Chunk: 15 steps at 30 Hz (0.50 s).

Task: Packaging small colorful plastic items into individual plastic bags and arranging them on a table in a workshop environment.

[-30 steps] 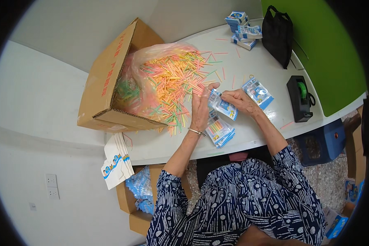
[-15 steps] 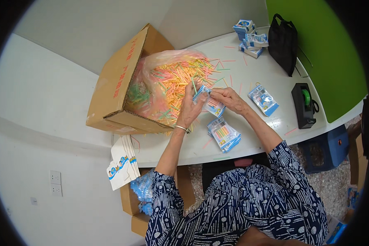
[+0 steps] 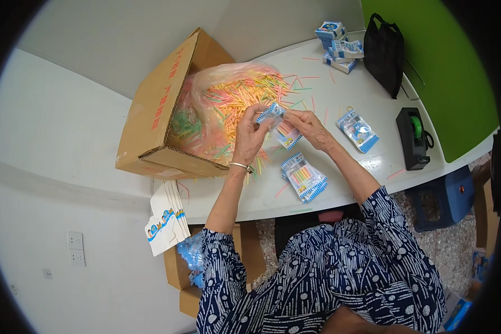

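Observation:
Between my two hands is a small blue-and-white plastic packet with thin pink sticks [image 3: 286, 132] showing through its clear window. My left hand [image 3: 251, 136] grips its upper left part, and my right hand [image 3: 312, 131] pinches its top right edge. Just beyond my left hand, a heap of thin pastel sticks [image 3: 245, 94] in pink, yellow, orange and green spills from a clear plastic bag [image 3: 212, 92] in a tipped cardboard box [image 3: 150, 114]. Nearer me lies a small pile of similar packets [image 3: 304, 177].
More packets [image 3: 358, 131] lie to the right, before a black tape dispenser [image 3: 413, 139]. Small boxes [image 3: 339, 47] and a black bag [image 3: 384, 55] stand at the back. White folded cards [image 3: 167, 220] overhang the left front edge. A blue stool [image 3: 442, 201] is below right.
The green stick that stood up by my left fingers no longer shows there. My left fingers have moved onto the packet's upper part, and both hands remain on it.

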### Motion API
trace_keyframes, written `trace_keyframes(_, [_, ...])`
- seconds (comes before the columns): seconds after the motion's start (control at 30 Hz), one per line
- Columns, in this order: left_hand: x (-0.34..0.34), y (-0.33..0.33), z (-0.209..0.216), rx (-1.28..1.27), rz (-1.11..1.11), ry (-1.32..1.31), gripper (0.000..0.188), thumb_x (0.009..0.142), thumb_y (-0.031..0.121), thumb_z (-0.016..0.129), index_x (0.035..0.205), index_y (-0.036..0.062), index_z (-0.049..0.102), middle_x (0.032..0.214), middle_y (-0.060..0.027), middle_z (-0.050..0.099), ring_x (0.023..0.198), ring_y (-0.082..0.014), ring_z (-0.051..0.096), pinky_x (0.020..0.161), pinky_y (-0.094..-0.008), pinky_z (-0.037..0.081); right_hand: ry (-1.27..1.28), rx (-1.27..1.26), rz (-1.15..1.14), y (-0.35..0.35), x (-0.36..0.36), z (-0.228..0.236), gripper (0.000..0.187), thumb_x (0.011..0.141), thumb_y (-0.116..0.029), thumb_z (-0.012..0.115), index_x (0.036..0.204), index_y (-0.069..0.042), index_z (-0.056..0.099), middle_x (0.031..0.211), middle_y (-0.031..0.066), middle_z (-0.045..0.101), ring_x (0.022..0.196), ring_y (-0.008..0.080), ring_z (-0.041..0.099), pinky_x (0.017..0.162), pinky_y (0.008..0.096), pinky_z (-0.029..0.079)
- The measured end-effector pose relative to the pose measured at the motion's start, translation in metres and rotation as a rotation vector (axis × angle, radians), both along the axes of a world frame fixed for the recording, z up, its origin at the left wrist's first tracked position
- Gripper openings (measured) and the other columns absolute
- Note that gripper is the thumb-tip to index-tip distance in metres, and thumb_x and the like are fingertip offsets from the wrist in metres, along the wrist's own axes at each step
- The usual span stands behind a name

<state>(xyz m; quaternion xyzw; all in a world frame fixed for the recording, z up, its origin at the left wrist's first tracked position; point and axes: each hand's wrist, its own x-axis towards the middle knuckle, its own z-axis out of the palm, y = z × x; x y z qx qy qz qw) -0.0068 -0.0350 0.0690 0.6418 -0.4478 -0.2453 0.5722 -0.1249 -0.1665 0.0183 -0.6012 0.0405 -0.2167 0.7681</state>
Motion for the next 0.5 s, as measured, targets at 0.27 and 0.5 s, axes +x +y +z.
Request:
trace_keyframes(0.27, [-0.013, -0.015, 0.006, -0.037, -0.015, -0.002, 0.033, 0.082, 0.002, 0.061, 0.110, 0.0012, 0.046, 0.096, -0.0078, 0.064, 0.083, -0.0094, 0.058, 0.073, -0.0234, 0.048, 0.093, -0.006, 0.167, -0.018, -0.020, -0.002, 0.031, 0.085, -0.022, 0.066, 0.105, 0.002, 0.064, 0.089, 0.0017, 0.066, 0.079, 0.0044, 0.057, 0.070, 0.0204, 0.044])
trace_keyframes(0.5, [-0.020, -0.029, 0.009, 0.090, -0.097, -0.133, 0.032, 0.081, 0.004, 0.065, 0.108, 0.0010, 0.048, 0.095, -0.0067, 0.061, 0.085, -0.0089, 0.057, 0.073, -0.0221, 0.048, 0.130, -0.018, 0.161, -0.018, -0.031, -0.010, 0.029, 0.081, -0.025, 0.070, 0.096, 0.000, 0.068, 0.084, 0.0009, 0.066, 0.075, 0.0040, 0.056, 0.068, 0.0207, 0.044])
